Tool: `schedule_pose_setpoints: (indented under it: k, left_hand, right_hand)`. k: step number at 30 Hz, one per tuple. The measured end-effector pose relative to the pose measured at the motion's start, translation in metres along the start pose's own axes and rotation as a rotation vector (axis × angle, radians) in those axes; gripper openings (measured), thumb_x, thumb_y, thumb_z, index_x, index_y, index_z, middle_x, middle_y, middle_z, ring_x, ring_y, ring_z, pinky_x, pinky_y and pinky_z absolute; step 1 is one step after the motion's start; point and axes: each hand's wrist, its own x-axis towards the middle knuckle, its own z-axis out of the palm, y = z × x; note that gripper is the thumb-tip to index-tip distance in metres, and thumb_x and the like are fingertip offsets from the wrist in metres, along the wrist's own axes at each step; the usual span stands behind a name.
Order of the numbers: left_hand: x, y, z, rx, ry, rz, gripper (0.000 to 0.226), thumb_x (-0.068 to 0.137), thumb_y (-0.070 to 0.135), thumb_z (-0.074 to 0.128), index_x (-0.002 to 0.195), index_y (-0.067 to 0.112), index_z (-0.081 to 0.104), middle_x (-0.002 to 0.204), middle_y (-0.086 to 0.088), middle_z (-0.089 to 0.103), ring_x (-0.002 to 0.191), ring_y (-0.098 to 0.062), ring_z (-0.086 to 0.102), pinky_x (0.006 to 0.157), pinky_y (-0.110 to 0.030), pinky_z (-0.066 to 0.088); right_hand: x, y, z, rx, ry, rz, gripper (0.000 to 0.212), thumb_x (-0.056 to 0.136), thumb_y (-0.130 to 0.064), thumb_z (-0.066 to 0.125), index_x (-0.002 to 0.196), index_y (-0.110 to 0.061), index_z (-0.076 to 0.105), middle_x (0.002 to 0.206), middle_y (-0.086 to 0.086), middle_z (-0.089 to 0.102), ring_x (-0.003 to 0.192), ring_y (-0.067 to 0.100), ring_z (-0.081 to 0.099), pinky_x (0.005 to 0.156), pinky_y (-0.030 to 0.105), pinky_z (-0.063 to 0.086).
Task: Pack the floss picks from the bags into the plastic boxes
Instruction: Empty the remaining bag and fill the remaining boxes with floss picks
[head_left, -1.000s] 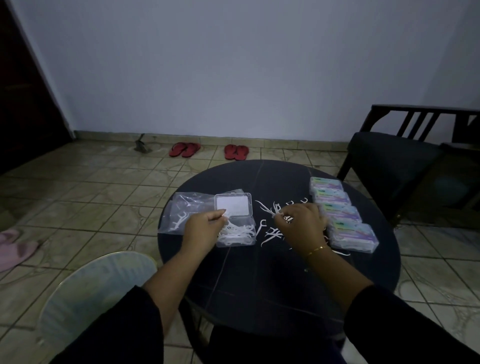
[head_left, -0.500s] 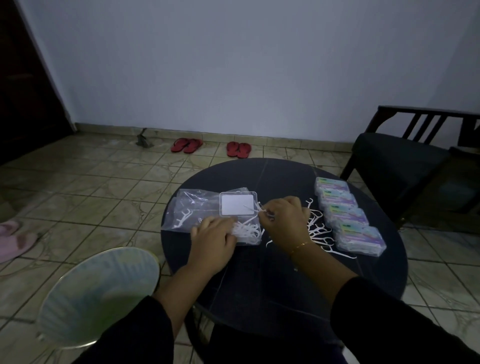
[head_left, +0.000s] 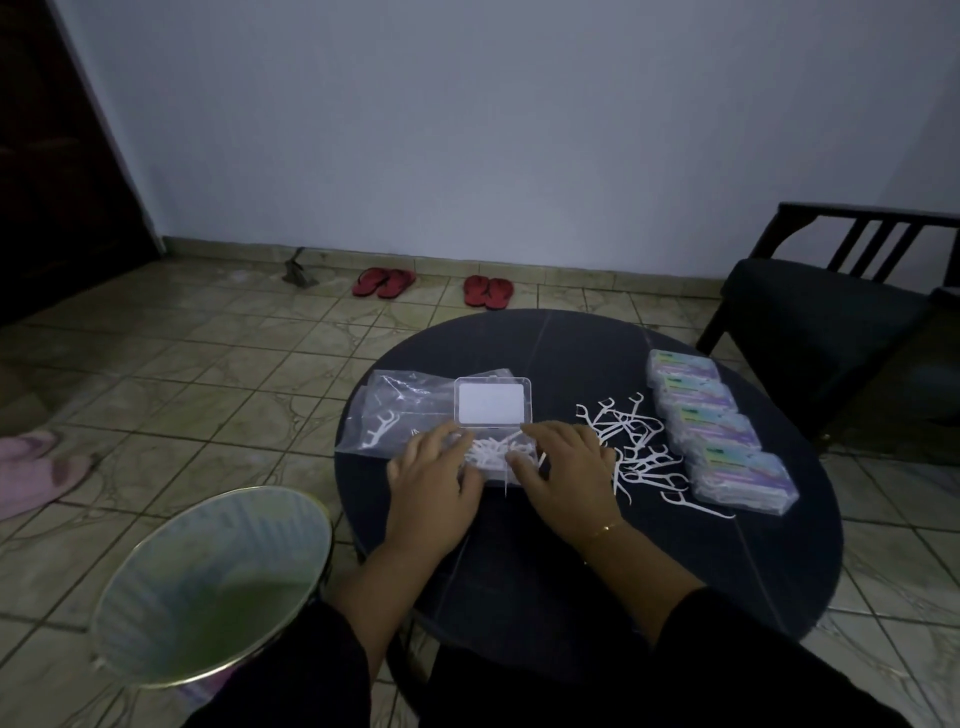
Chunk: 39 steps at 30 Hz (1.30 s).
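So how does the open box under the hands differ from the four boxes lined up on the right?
The open box has its lid up and picks showing; the row of four boxes is shut. Both hands touch the open box; the row sits untouched. Both rest on the table.

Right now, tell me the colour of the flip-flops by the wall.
Red: both pairs of flip-flops, seen in the head view.

Clear plastic box (head_left: 493, 410); glossy, maybe glass, table (head_left: 571, 561).

Four packed boxes (head_left: 722, 431), one open box (head_left: 493, 410), two sandal pairs (head_left: 434, 285).
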Motion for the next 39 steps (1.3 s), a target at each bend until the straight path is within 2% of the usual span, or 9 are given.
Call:
schedule_pose_setpoints:
  k: [3,6,12,19,23,28,35,37,39]
  left_hand:
    - [0.0,0.0,0.001,0.023,-0.002,0.046,0.04,0.096,0.031,0.038,0.134,0.034,0.05,0.146,0.011,0.035,0.133,-0.009,0.021,0.104,-0.034,0.018]
    - [0.0,0.0,0.002,0.043,-0.02,0.065,0.04,0.096,0.031,0.04,0.134,0.037,0.049,0.146,0.011,0.035,0.134,-0.011,0.022,0.104,-0.034,0.019]
    - [0.001,-0.001,0.003,0.122,-0.067,0.105,0.043,0.097,0.034,0.032,0.139,0.038,0.042,0.144,0.015,0.034,0.132,-0.008,0.021,0.1,-0.031,0.018]
    - [0.001,0.0,0.005,0.163,-0.076,0.118,0.075,0.077,0.049,0.002,0.142,0.033,0.038,0.141,0.016,0.035,0.129,-0.008,0.021,0.096,-0.029,0.018]
    - [-0.001,0.002,0.005,0.142,-0.065,0.129,0.072,0.079,0.047,0.007,0.143,0.03,0.032,0.139,0.011,0.035,0.128,-0.009,0.022,0.1,-0.028,0.018]
    - [-0.003,0.002,0.002,0.07,-0.013,0.15,0.045,0.081,0.039,0.024,0.117,0.031,0.049,0.124,0.015,0.045,0.119,-0.005,0.03,0.088,-0.023,0.017]
    - [-0.003,0.001,0.003,0.098,-0.013,0.201,0.062,0.081,0.044,0.015,0.127,0.03,0.054,0.129,0.014,0.044,0.122,-0.005,0.028,0.091,-0.021,0.014]
    - [-0.003,0.001,0.004,0.07,-0.016,0.197,0.058,0.083,0.041,0.02,0.128,0.027,0.054,0.13,0.011,0.045,0.124,-0.009,0.032,0.095,-0.023,0.017]
    - [-0.004,0.0,0.004,0.046,-0.01,0.178,0.049,0.085,0.034,0.031,0.129,0.026,0.051,0.133,0.007,0.042,0.125,-0.012,0.033,0.098,-0.027,0.019]
  right_hand:
    - [-0.012,0.008,0.002,0.009,0.055,-0.054,0.061,0.071,-0.071,0.041,0.111,-0.03,0.062,0.122,-0.012,0.055,0.113,0.011,0.039,0.082,0.029,0.02]
    - [-0.018,0.007,0.006,-0.032,0.076,-0.122,0.052,0.066,-0.069,0.05,0.095,-0.028,0.063,0.116,-0.008,0.058,0.108,0.011,0.037,0.079,0.032,0.028]
    - [-0.016,0.002,0.015,-0.033,0.193,-0.085,0.011,0.065,-0.035,0.067,0.067,-0.025,0.063,0.098,-0.006,0.064,0.097,0.022,0.053,0.075,0.033,0.031]
    - [-0.016,0.008,0.011,-0.01,0.18,0.003,0.015,0.064,-0.015,0.075,0.075,-0.024,0.07,0.077,-0.008,0.066,0.078,0.023,0.062,0.074,0.036,0.031]
    - [-0.011,0.007,0.009,0.07,0.232,0.05,0.02,0.066,-0.006,0.076,0.079,-0.022,0.073,0.079,-0.004,0.068,0.081,0.025,0.062,0.075,0.034,0.026]
    - [-0.002,0.002,0.002,0.165,0.322,0.169,0.015,0.082,-0.009,0.068,0.09,-0.019,0.074,0.09,-0.001,0.068,0.093,0.025,0.057,0.077,0.031,0.023]
    - [0.006,-0.003,-0.004,0.368,0.327,0.314,0.015,0.087,-0.012,0.065,0.097,-0.018,0.074,0.096,-0.002,0.069,0.103,0.021,0.054,0.087,0.03,0.026]
    - [0.008,-0.004,-0.004,0.442,0.286,0.353,0.015,0.087,-0.013,0.064,0.095,-0.02,0.075,0.093,-0.003,0.07,0.101,0.022,0.059,0.097,0.04,0.036]
    - [0.009,-0.007,-0.005,0.517,0.229,0.381,0.016,0.087,-0.014,0.063,0.092,-0.023,0.075,0.084,-0.009,0.068,0.096,0.022,0.063,0.095,0.049,0.042]
